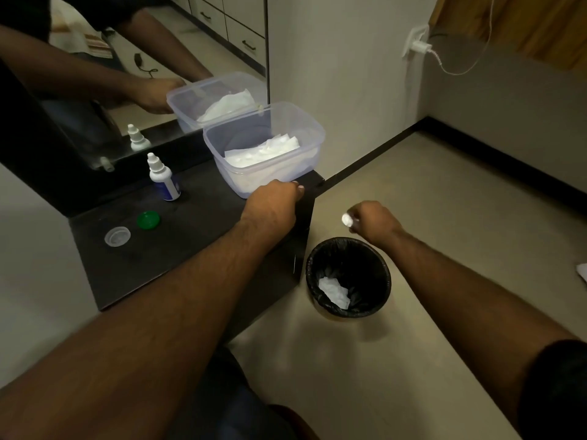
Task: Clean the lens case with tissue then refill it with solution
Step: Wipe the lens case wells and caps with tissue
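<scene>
Head view: a person's left hand (272, 203) rests curled against the near rim of a clear plastic tub (309, 122) of white tissues (265, 152) at the right end of a dark shelf (190, 236); whether it grips the rim cannot be told. The right hand (373, 221), out over the floor just beyond a black-lined waste bin (378, 265), pinches a small balled white tissue (347, 220). A crumpled tissue (333, 292) lies inside the bin. On the shelf, a clear lens case piece (117, 236) sits beside a green cap (148, 220), with a white solution bottle (163, 179) upright behind them, near a mirror (95, 58)
</scene>
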`<state>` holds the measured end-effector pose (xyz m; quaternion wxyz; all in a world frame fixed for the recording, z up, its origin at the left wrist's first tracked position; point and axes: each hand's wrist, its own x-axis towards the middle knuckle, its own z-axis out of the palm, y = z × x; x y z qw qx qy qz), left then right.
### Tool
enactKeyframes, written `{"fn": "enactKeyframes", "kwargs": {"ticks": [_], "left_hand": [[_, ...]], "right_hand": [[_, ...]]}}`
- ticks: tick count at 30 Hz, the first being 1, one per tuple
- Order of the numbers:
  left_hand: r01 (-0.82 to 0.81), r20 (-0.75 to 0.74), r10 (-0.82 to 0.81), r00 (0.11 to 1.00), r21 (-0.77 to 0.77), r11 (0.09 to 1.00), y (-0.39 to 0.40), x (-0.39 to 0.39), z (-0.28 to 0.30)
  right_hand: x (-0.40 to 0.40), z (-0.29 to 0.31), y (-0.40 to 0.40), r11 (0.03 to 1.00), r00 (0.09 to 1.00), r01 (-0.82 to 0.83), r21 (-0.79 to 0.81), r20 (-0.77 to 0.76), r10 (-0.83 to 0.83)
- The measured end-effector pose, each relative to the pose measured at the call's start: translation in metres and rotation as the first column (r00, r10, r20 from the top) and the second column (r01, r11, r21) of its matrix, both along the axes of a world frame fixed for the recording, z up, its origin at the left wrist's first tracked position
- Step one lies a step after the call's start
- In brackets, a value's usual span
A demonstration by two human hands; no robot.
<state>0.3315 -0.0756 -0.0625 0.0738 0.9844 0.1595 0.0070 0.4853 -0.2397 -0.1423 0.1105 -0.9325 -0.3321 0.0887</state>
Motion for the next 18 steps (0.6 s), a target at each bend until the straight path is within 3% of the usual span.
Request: {"fn": "enactKeyframes", "kwargs": {"ticks": [2,4,9,11,14,16,18], "left_hand": [[-0.001,0.007,0.001,1.000,-0.001,1.000,0.000,0.001,0.000],[-0.004,0.014,0.005,1.000,-0.009,1.000,0.002,0.000,-0.002],[0.001,0.030,0.001,1.000,-0.054,0.999,0.003,-0.001,0.000],[0.020,0.056,-0.017,0.998,-0.053,0.998,0.003,-0.005,0.002],[0.076,0.067,-0.072,0.995,-0.072,0.994,-0.002,-0.011,0.004],[0.105,0.048,-0.100,0.994,-0.113,0.988,-0.005,-0.020,0.004],[0.122,0.087,-0.106,0.991,-0.222,0.967,-0.005,-0.033,0.004]], "right_hand": [[-0.001,-0.007,-0.003,0.998,1.000,0.016,0.054,0.022,-0.018],[-0.004,-0.016,-0.006,1.000,1.000,0.017,0.008,-0.001,-0.017],[-0.008,-0.032,-0.016,0.998,0.987,0.066,0.011,-0.150,-0.064],[-0.011,-0.031,-0.016,0.973,0.978,0.138,0.185,-0.182,-0.104],[-0.030,-0.012,-0.016,0.758,0.863,0.392,0.521,-0.493,-0.108],[-0.049,0.006,-0.017,0.598,0.727,0.523,0.607,-0.684,0.059],[-0.064,0.022,-0.017,0.504,0.640,0.585,0.636,-0.744,0.195]]}}
